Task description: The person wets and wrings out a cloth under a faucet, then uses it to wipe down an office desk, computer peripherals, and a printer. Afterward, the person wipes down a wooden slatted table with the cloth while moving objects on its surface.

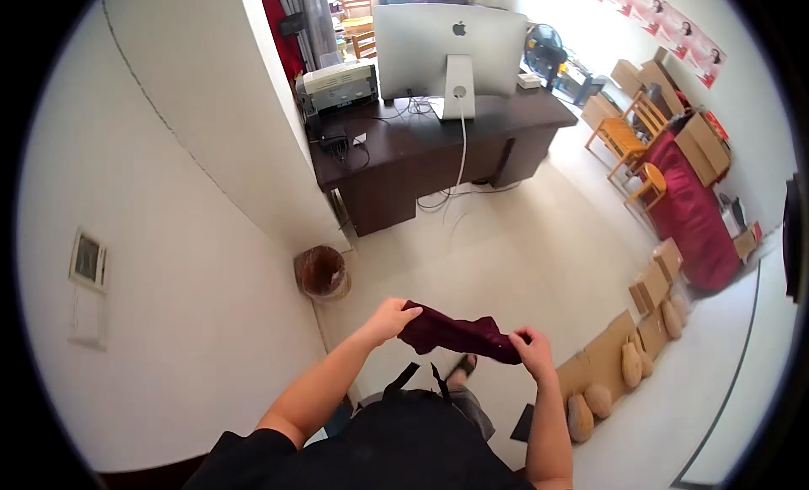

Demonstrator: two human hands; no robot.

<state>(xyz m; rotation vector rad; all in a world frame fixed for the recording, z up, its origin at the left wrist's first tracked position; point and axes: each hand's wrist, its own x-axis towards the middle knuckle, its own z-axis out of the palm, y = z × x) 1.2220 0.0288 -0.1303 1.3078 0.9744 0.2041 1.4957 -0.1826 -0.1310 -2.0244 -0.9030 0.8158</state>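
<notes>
A dark maroon cloth (459,332) is stretched between my two hands in front of my body, above the floor. My left hand (392,319) is closed on its left end, thumb laid along the top edge. At the other end, my right hand (533,353) pinches a corner between thumb and fingers. The cloth sags and bunches in folds along its middle. Two black strap ends (400,380) stick out from the front of my black shirt (413,444), just below the cloth.
Ahead stands a dark desk (404,153) with a monitor (447,48) and a printer (339,87). A waste bin (323,273) is by the left wall. On the right, gourds (632,364) lie on flattened cardboard (602,355), near boxes (650,286) and a wooden chair (628,136).
</notes>
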